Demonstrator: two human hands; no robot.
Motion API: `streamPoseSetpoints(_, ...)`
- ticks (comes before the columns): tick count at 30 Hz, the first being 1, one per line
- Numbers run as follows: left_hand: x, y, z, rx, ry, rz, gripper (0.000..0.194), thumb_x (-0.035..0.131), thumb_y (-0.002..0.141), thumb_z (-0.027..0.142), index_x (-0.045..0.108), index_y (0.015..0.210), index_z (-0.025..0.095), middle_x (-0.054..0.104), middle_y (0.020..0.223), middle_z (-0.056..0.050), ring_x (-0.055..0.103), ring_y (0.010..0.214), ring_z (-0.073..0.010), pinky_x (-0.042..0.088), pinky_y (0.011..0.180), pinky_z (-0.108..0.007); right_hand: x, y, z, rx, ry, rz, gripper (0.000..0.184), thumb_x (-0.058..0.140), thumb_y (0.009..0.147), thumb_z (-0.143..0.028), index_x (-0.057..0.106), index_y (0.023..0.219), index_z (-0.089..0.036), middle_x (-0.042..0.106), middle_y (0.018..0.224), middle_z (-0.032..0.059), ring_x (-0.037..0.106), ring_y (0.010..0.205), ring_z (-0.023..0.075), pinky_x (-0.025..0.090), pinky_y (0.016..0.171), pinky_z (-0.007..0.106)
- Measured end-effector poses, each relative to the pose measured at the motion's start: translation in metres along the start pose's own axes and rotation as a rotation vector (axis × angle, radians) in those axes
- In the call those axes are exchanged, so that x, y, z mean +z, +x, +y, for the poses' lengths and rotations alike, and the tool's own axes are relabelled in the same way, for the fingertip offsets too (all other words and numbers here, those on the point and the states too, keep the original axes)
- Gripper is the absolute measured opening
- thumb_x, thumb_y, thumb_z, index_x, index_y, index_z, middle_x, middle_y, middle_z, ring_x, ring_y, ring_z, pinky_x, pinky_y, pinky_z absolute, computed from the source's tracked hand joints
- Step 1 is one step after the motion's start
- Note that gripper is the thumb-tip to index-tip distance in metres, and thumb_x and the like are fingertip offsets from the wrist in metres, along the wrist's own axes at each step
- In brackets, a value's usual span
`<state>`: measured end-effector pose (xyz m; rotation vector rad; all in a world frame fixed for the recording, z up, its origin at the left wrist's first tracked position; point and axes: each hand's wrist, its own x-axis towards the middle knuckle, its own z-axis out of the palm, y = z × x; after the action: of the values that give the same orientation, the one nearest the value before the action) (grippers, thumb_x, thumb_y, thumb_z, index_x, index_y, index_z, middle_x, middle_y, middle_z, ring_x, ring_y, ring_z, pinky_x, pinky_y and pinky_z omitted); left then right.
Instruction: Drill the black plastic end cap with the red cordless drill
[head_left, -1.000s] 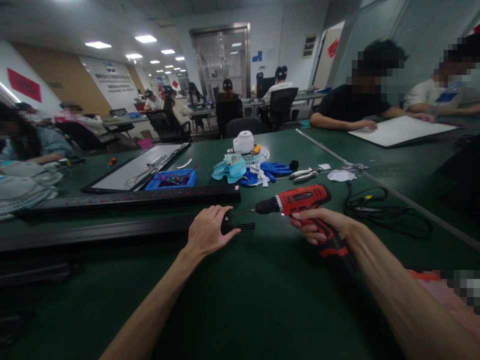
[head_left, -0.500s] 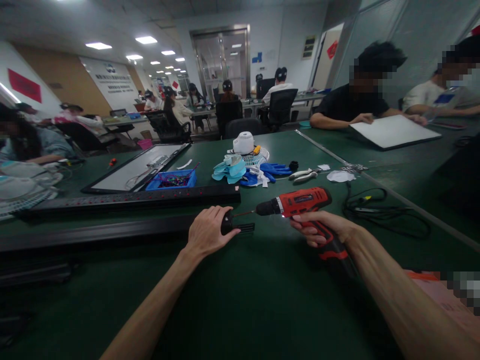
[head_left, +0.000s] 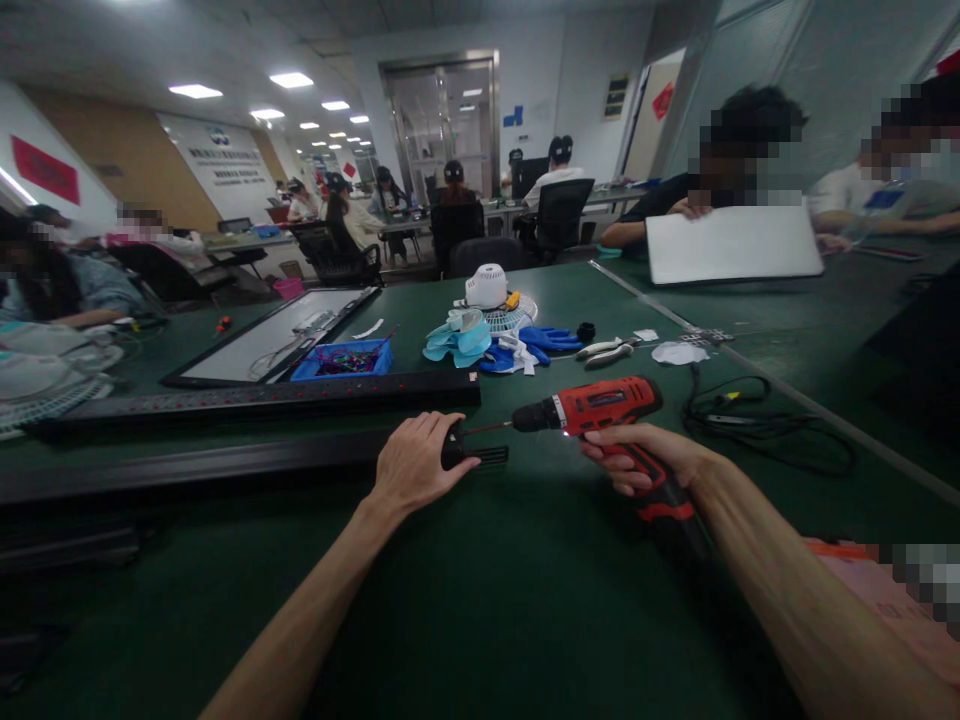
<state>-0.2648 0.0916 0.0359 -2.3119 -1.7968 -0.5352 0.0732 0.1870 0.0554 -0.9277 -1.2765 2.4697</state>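
My left hand (head_left: 417,458) is wrapped over the right end of a long black bar (head_left: 225,468) that lies on the green table. Past my thumb, a short slotted black piece (head_left: 491,456) juts out from that end. In my right hand (head_left: 637,458) is a red and black cordless drill (head_left: 609,402), gripped by its handle and pointing left. Its thin bit (head_left: 487,428) reaches the end face of the bar beside my left fingers; whether it sits in a screw I cannot make out. A small light glows under the chuck.
Behind the bar lies another black strip with red dots (head_left: 360,392). Beyond it are a blue tray of wires (head_left: 345,360), blue gloves (head_left: 551,340), pliers (head_left: 606,352) and a white fan part (head_left: 487,288). A black cable (head_left: 765,430) coils at right. A co-worker holds a white panel (head_left: 735,245).
The co-worker at the right has tilted the white panel up and moved it left. My hands, the drill and the bar look nearly unmoved.
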Motion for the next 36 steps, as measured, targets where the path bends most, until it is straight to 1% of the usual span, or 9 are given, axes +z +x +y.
streamPoseSetpoints(11, 0.001, 0.000, -0.001, 0.003, -0.005, 0.004, 0.061, 0.066, 0.088, 0.060, 0.055, 0.134, 0.021, 0.067, 0.115, -0.009, 0.063, 0.101, -0.0266, 0.051, 0.089, -0.042, 0.001, 0.000, 0.005, -0.022, 0.018, -0.006, 0.031, 0.081, 0.084, -0.037, 0.059, 0.082, -0.015, 0.047, 0.052, -0.0100, 0.041, 0.037, 0.0033, 0.049, 0.046, 0.019)
streamPoseSetpoints(16, 0.001, -0.001, -0.001, 0.007, -0.016, 0.005, 0.062, 0.066, 0.089, 0.060, 0.055, 0.135, 0.021, 0.067, 0.115, -0.009, 0.063, 0.101, -0.0269, 0.051, 0.089, -0.042, 0.003, -0.001, 0.008, -0.058, 0.006, 0.009, 0.030, 0.078, 0.086, -0.039, 0.065, 0.090, -0.013, 0.046, 0.053, -0.0100, 0.039, 0.037, 0.0029, 0.048, 0.047, 0.018)
streamPoseSetpoints(23, 0.002, -0.001, -0.002, 0.010, -0.004, 0.001, 0.069, 0.065, 0.089, 0.062, 0.050, 0.145, 0.025, 0.066, 0.117, -0.008, 0.062, 0.104, -0.0265, 0.050, 0.091, -0.041, 0.000, -0.006, 0.013, -0.059, 0.013, 0.008, 0.031, 0.078, 0.087, -0.040, 0.067, 0.091, -0.012, 0.044, 0.053, -0.0103, 0.038, 0.037, 0.0030, 0.048, 0.047, 0.019)
streamPoseSetpoints(30, 0.002, -0.002, -0.001, 0.009, 0.010, -0.005, 0.071, 0.062, 0.090, 0.064, 0.047, 0.148, 0.026, 0.067, 0.118, -0.009, 0.063, 0.103, -0.0270, 0.051, 0.090, -0.041, 0.000, -0.018, 0.020, -0.058, 0.018, 0.077, 0.032, 0.080, 0.084, -0.040, 0.067, 0.092, -0.012, 0.045, 0.053, -0.0103, 0.038, 0.038, 0.0031, 0.047, 0.048, 0.019)
streamPoseSetpoints(34, 0.002, -0.003, -0.003, 0.020, -0.008, -0.015, 0.074, 0.064, 0.088, 0.064, 0.045, 0.149, 0.025, 0.066, 0.123, -0.010, 0.063, 0.108, -0.0281, 0.052, 0.093, -0.043, 0.005, -0.028, 0.023, -0.087, 0.008, 0.125, 0.034, 0.080, 0.084, -0.042, 0.068, 0.092, -0.012, 0.045, 0.054, -0.0099, 0.039, 0.041, 0.0037, 0.048, 0.050, 0.020)
streamPoseSetpoints(36, 0.001, -0.003, -0.004, 0.039, -0.019, -0.003, 0.075, 0.064, 0.088, 0.064, 0.046, 0.149, 0.024, 0.065, 0.128, -0.011, 0.062, 0.114, -0.0293, 0.051, 0.098, -0.045, 0.008, -0.033, 0.026, -0.106, 0.002, 0.155, 0.034, 0.079, 0.085, -0.043, 0.069, 0.094, -0.012, 0.047, 0.055, -0.0090, 0.041, 0.042, 0.0047, 0.050, 0.051, 0.021)
